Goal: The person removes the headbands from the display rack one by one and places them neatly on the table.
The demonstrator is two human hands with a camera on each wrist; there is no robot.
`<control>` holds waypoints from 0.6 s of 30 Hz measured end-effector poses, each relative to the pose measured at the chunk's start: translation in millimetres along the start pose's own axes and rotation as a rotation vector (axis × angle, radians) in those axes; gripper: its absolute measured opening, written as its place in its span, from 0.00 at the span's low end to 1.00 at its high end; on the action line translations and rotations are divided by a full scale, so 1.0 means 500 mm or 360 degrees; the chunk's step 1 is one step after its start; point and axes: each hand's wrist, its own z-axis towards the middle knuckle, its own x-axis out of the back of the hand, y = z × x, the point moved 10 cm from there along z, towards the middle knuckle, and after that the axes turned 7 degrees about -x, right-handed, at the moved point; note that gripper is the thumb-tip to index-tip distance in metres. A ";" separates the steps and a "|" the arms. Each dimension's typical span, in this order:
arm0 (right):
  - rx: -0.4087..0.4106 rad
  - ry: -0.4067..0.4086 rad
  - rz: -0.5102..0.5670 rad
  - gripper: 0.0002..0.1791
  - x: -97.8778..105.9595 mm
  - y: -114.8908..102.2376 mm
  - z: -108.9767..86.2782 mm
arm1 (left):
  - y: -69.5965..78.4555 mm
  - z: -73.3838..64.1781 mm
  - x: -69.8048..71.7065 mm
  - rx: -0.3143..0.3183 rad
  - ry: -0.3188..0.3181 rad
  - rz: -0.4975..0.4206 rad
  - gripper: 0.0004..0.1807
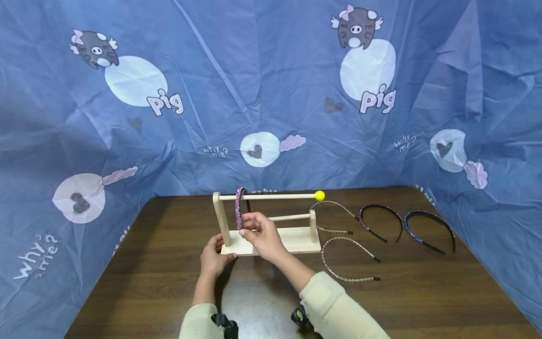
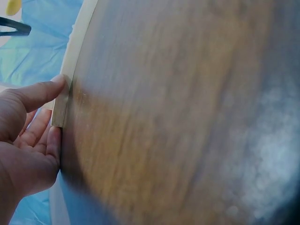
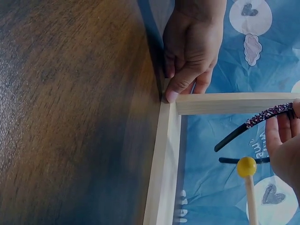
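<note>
A light wooden stand [image 1: 292, 238] has a flat base, an upper rod tipped with a yellow ball [image 1: 319, 195], and a lower rod behind. Over the upper rod, near the tall left post, hangs a headband [image 1: 238, 209] with pink-purple glitter and black ends. My right hand [image 1: 264, 238] pinches its front side low down, between thumb and fingers; the right wrist view shows the black tip [image 3: 229, 139] poking out past the fingers. With thumb at the front edge and fingers round the end, my left hand [image 1: 213, 256] grips the base's left corner [image 2: 60, 110].
Right of the stand lie two thin braided gold headbands, one [image 1: 349, 280] in front and one [image 1: 334, 230] partly behind the stand. Farther right are a dark purple glitter headband [image 1: 381, 206] and a blue one [image 1: 412, 226]. A blue printed cloth [image 1: 271, 94] borders the brown table [image 1: 148, 268].
</note>
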 end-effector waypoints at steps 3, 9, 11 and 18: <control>0.0023 -0.0002 0.0019 0.16 0.001 -0.004 -0.001 | -0.001 0.000 -0.001 0.0003 -0.0006 -0.0002 0.35; 0.0100 0.0025 0.0039 0.17 0.006 -0.042 -0.006 | -0.001 -0.003 -0.002 0.0016 -0.0004 -0.0007 0.34; 0.0122 0.0017 0.0046 0.18 0.008 -0.057 -0.007 | 0.001 -0.002 -0.001 0.0014 0.0001 -0.0007 0.34; 0.0133 0.0026 0.0111 0.19 0.022 -0.058 0.003 | -0.001 0.001 0.001 0.0028 0.0020 -0.0015 0.35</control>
